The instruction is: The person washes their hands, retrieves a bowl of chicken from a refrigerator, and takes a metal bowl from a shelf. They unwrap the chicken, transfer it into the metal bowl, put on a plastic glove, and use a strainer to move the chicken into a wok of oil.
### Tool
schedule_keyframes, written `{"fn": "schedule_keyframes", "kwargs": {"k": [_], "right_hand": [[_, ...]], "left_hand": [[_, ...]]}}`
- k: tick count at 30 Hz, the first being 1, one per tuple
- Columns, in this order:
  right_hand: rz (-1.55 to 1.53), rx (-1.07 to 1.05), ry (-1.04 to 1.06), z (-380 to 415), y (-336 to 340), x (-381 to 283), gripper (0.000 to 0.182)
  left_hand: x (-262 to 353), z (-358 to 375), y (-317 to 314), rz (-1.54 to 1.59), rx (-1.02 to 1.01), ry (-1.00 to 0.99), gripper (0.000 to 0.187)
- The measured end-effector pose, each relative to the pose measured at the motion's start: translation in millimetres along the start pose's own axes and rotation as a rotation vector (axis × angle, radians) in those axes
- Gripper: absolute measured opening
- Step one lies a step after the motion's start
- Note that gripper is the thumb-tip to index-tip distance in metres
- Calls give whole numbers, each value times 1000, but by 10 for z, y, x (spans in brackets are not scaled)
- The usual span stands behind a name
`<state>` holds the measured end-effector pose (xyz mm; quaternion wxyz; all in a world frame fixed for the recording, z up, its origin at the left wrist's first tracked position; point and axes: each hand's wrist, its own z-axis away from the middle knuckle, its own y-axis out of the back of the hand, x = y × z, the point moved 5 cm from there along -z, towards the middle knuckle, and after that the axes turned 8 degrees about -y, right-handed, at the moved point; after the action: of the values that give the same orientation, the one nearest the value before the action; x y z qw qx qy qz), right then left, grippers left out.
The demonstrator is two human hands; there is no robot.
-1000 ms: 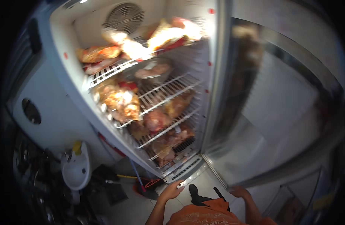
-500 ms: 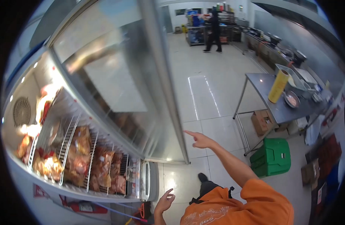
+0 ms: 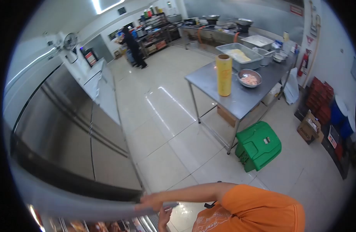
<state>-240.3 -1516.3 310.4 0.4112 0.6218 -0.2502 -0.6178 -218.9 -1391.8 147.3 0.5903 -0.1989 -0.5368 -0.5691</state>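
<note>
My right hand (image 3: 151,202) reaches across to the left and lies against the edge of the fridge door (image 3: 85,207); it is blurred, and its fingers are hard to make out. Just below it, my left hand (image 3: 164,216) is raised near the end of the door, with its fingers partly hidden. Under the door, at the bottom left, a strip of the lit fridge interior shows bagged meat (image 3: 110,226) on wire racks.
A steel table (image 3: 203,79) at the right bears a yellow roll (image 3: 224,75), a bowl of meat (image 3: 250,78) and tubs. A green bin (image 3: 259,146) stands by its leg. A person in dark clothes (image 3: 134,48) stands at the far shelves. Steel cabinets (image 3: 65,120) line the left.
The view has turned right. The fridge door has swung towards me, covering most of the racks. My right hand has moved from beside the door's edge onto it.
</note>
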Motion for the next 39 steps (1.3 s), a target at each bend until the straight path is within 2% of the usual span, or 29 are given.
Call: {"fn": "schedule_keyframes", "kwargs": {"k": [1,3,5,7,8,10,12,14,17,20,23,26,29,32,33,35,37,39], "right_hand": [[-9,27,60,197,32,63,93],[-17,77,186,456,-13,266,92],[-241,141,126,811,-26,930,82],[-217,84,-246,1199,-241,1881,77],[-178,-27,-435,1540,-223,2250,71],[-150,-156,-661,2109,-316,2989,61],[-339,-4,-696,2654,-304,3533,58],[-490,92,-784,3178,24,3784,57],[-534,187,-917,3699,389,4190,55],[-333,194,-1127,3869,902,4475,54],[-319,177,-1209,3748,1343,4927,52],[-364,301,-1164,3517,1795,5421,52],[-508,403,-1188,3325,2381,5654,52],[-419,595,-1156,3306,2285,6160,53],[-502,588,-1191,3321,2336,6236,52],[-661,571,-1249,3341,2553,6253,52],[-798,756,-1171,3392,2574,6468,50],[-863,848,-1126,3422,2768,6754,49]], "left_hand": [[-463,-302,126,9,-26,-33,57],[-526,-432,341,-74,-8,77,57],[-555,-517,488,-145,7,211,57],[-564,-683,515,-182,4,317,56],[-538,-774,537,-192,7,357,56],[-508,-972,596,-196,3,424,56],[-479,-1243,610,-197,-10,467,55],[-461,-1579,601,-201,-37,497,55],[-421,-2182,605,-212,-87,530,54],[-333,-2931,695,-223,-118,537,54],[-156,-3810,936,-246,-132,529,53],[142,-4815,1238,-294,-98,478,53],[496,-5983,1460,-349,7,345,52],[1172,-7283,1328,-376,156,9,51],[1429,-7672,1158,-352,145,-95,51],[2478,-8120,567,-271,5,-277,50],[3187,-8513,-17,-263,-202,-364,52],[3672,-8806,-529,-339,-408,-413,52]]}}
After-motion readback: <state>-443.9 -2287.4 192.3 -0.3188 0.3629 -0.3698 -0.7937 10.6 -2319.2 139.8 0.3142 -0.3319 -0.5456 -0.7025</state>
